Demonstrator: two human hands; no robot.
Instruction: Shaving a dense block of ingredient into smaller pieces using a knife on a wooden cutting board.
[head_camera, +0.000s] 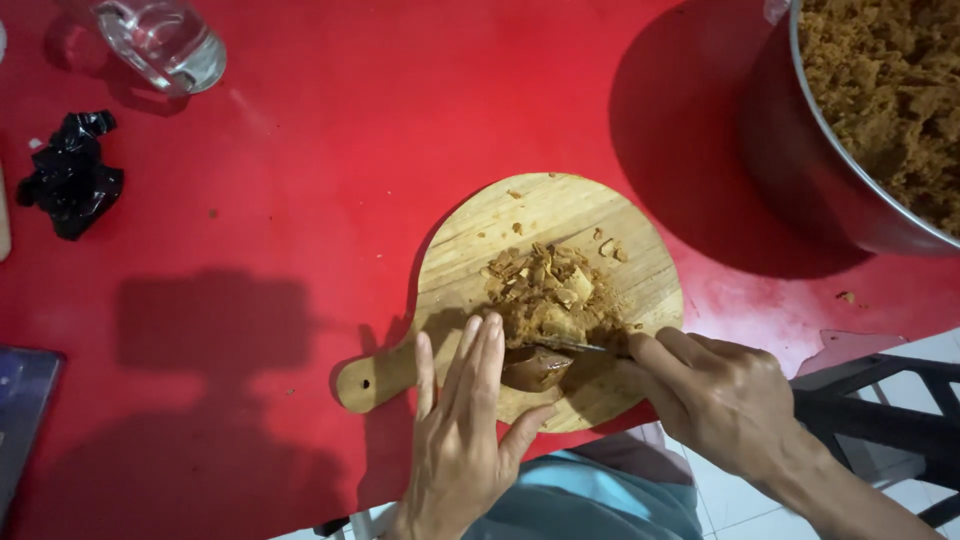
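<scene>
Two hands work the cutting board (560, 225): left hand (462, 420) flat-fingered steadies a brown lump (535, 368); right hand (715, 392), at 3 o'clock, holds a knife (570, 347) in its grip.

A red table (330, 180) fills most of the view. At its far left corner stands a clear glass (165, 42), and below that lies a crumpled black plastic wrapper (68, 175). At the far right sits a large metal pot (800, 150), filled with brown crumbly shavings (890, 90). A dark flat object (22, 410) shows at the left edge. A dark chair frame (880, 410) stands on white floor tiles (730, 490) at lower right.
</scene>
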